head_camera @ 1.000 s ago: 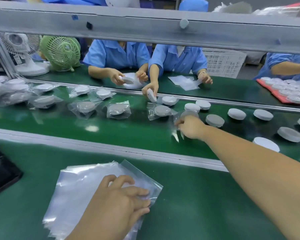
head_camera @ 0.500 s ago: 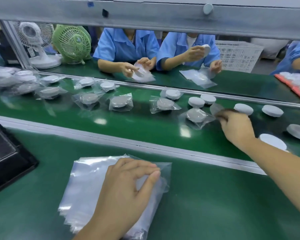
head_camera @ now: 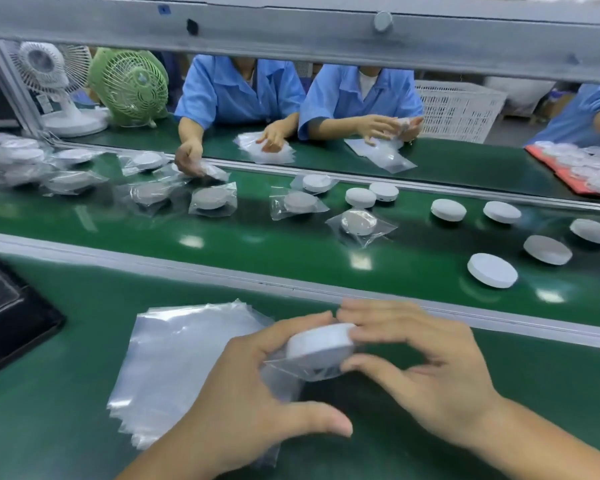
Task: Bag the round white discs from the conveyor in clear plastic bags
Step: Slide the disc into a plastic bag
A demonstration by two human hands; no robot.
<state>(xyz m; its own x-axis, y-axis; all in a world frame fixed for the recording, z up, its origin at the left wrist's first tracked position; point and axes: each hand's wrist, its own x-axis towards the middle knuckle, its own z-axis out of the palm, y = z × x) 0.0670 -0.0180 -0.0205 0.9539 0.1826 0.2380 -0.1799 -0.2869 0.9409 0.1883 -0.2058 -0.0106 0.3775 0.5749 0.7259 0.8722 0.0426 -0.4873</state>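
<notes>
Both hands meet above the near green table, over a stack of clear plastic bags (head_camera: pixel 187 351). My right hand (head_camera: pixel 426 372) holds a round white disc (head_camera: pixel 321 342) by its rim between fingers and thumb. My left hand (head_camera: pixel 257 396) pinches the mouth of one clear bag (head_camera: pixel 291 370), and the disc's lower edge sits partly inside it. Several bare white discs (head_camera: pixel 492 270) lie on the green conveyor (head_camera: pixel 291 251) to the right. Bagged discs (head_camera: pixel 359 223) lie on the belt further left.
A black tray (head_camera: pixel 4 313) lies at the near left edge. Across the belt, people in blue shirts (head_camera: pixel 239 88) handle bags. A white fan (head_camera: pixel 45 81) and a green fan (head_camera: pixel 130 86) stand at far left. A grey bar (head_camera: pixel 291 32) crosses overhead, with a white basket (head_camera: pixel 458 109) behind it.
My right hand came back from the conveyor with a white disc and now holds it at the bag. My left hand lifted one bag off the stack and holds it open.
</notes>
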